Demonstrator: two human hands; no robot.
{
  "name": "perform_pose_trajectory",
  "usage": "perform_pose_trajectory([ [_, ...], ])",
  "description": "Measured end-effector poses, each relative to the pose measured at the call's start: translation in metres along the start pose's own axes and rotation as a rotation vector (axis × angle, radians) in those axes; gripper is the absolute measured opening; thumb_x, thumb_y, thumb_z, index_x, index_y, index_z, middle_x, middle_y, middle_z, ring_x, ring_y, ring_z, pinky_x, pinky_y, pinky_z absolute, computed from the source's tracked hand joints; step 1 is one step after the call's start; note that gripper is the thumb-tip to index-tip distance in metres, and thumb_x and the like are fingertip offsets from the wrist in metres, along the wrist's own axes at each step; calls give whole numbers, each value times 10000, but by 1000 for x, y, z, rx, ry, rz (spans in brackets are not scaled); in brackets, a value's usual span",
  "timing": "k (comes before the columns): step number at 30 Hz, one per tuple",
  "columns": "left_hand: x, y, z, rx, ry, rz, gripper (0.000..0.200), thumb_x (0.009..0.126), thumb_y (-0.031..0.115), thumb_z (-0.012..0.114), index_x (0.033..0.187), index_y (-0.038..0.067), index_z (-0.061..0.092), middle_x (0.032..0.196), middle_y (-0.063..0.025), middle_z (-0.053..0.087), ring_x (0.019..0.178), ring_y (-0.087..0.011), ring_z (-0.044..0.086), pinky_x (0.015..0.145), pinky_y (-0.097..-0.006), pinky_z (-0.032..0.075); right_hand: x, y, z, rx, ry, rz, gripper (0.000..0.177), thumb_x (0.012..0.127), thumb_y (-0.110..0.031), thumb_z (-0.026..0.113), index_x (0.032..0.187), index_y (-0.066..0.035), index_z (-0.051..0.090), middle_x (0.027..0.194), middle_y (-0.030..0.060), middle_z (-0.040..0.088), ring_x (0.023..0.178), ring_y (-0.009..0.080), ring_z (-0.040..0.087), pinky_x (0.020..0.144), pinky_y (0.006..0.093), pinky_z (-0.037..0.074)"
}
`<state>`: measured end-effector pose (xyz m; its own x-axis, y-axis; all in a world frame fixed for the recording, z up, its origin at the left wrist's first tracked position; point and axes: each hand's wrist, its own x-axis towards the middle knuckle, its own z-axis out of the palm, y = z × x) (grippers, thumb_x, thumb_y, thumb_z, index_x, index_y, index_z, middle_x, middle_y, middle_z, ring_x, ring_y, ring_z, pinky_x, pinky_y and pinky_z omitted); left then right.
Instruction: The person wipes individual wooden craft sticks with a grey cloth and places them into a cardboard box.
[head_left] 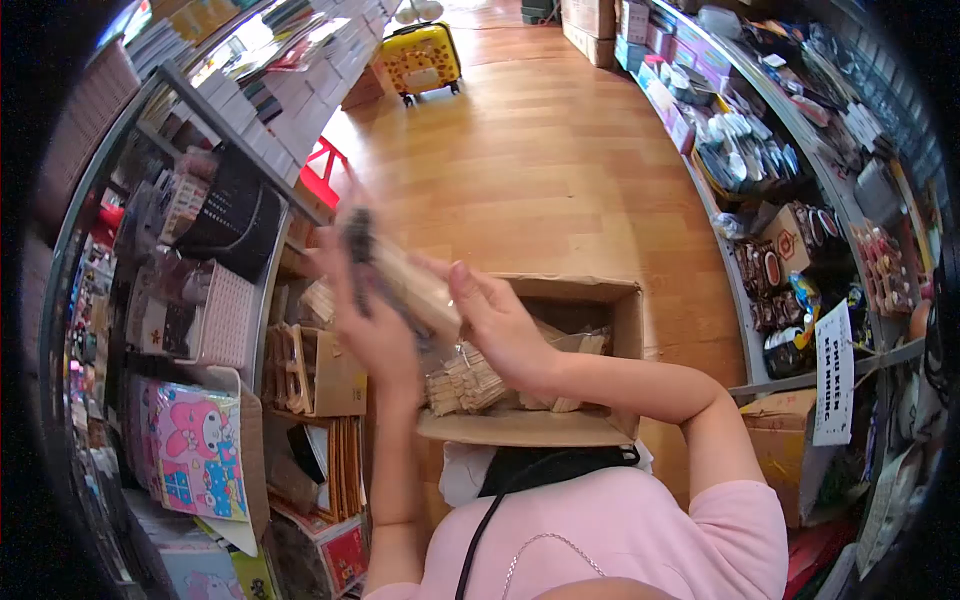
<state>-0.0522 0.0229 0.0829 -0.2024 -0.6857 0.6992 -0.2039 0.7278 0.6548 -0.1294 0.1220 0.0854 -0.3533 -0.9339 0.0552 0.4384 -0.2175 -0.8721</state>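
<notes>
A long pack of pale wooden sticks, seemingly in clear plastic, is held tilted between my hands above an open cardboard box. My left hand grips its left side, smeared by motion. A dark blurred patch shows by those fingers; I cannot make out what it is. My right hand holds the pack's near right end, thumb raised and the other fingers partly hidden behind it. Inside the box lie several bundles of similar wooden sticks, some wrapped in clear plastic.
Left of me, a shelf holds a smaller cardboard box, a pink basket and cartoon-printed packs. Packed shelves line the right, with a white sign. A yellow suitcase stands on the wooden floor.
</notes>
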Motion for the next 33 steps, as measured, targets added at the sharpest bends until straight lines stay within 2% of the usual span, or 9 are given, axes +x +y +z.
perform_pose_trajectory([
  [3, -37, 30, 7, 38, -200, 185, 487, 799, -56, 438, 1262, 90, 479, 1340, -151, 403, 1290, -318, 297, 1055, -392, 212, 21, 30, -11, 113, 151, -80, 473, 952, -401, 346, 1199, -33, 512, 757, -33, 521, 676, 32, 427, 596, 188, 372],
  [8, 4, 9, 5, 154, -150, 245, 466, 770, -66, 447, 1197, 98, 532, 1346, -124, 393, 1301, -293, 274, 1058, -427, 201, 3, 16, 3, 98, 97, 79, 474, 948, -407, 351, 1192, -31, 507, 953, 13, 568, 751, 50, 458, 665, 222, 409],
  [13, 16, -38, -7, 4, -21, 22, 452, 755, -87, 446, 1162, 82, 550, 1290, -124, 458, 1264, -311, 333, 1037, -379, 273, 6, 33, -1, -93, 23, 112, 523, 936, -444, 352, 1288, -65, 432, 1168, 21, 526, 769, 52, 464, 618, 204, 385],
  [15, -8, -23, -7, -21, -91, 11, 506, 696, -138, 442, 1138, 74, 568, 1248, -146, 490, 1240, -329, 362, 1016, -386, 322, 9, 25, -7, -138, 38, 210, 492, 935, -431, 371, 1262, -73, 454, 1161, 37, 528, 765, 51, 462, 574, 201, 366],
  [18, -46, 5, -3, -41, -204, 52, 554, 689, -126, 474, 1193, 98, 529, 1298, -119, 449, 1261, -333, 330, 1033, -417, 283, 22, 22, 19, 140, 389, 164, 372, 928, -391, 420, 1117, -86, 519, 836, -11, 571, 549, 46, 440, 477, 205, 348],
  [25, -10, -33, -17, 77, -56, 147, 472, 719, -74, 493, 1152, 107, 545, 1279, -100, 469, 1246, -332, 352, 1037, -470, 261, 18, 39, 0, 40, 123, 233, 418, 915, -422, 427, 1099, -57, 511, 871, 2, 587, 509, 42, 427, 450, 187, 332],
  [26, -4, -44, -20, 28, -12, 112, 455, 715, -78, 496, 1128, 105, 554, 1240, -102, 502, 1239, -332, 362, 1041, -462, 255, 15, 35, 3, -35, 112, 276, 472, 918, -423, 412, 1187, -40, 475, 1008, 43, 582, 656, 75, 538, 557, 214, 425],
  [29, 0, -67, -28, 57, 16, 74, 455, 714, -77, 496, 1127, 104, 555, 1214, -102, 521, 1238, -333, 361, 1045, -460, 251, 13, 35, 21, 26, 64, 256, 519, 925, -405, 392, 1262, -10, 410, 1172, 91, 524, 934, 151, 572, 777, 288, 475],
  [33, 8, -85, -42, 80, 48, 76, 345, 833, 2, 488, 1147, 127, 553, 1165, -128, 557, 1193, -350, 417, 957, -388, 371, 12, 37, 23, 45, 43, 277, 514, 932, -361, 392, 1284, 13, 371, 1211, 130, 503, 1046, 207, 549, 890, 336, 454],
])
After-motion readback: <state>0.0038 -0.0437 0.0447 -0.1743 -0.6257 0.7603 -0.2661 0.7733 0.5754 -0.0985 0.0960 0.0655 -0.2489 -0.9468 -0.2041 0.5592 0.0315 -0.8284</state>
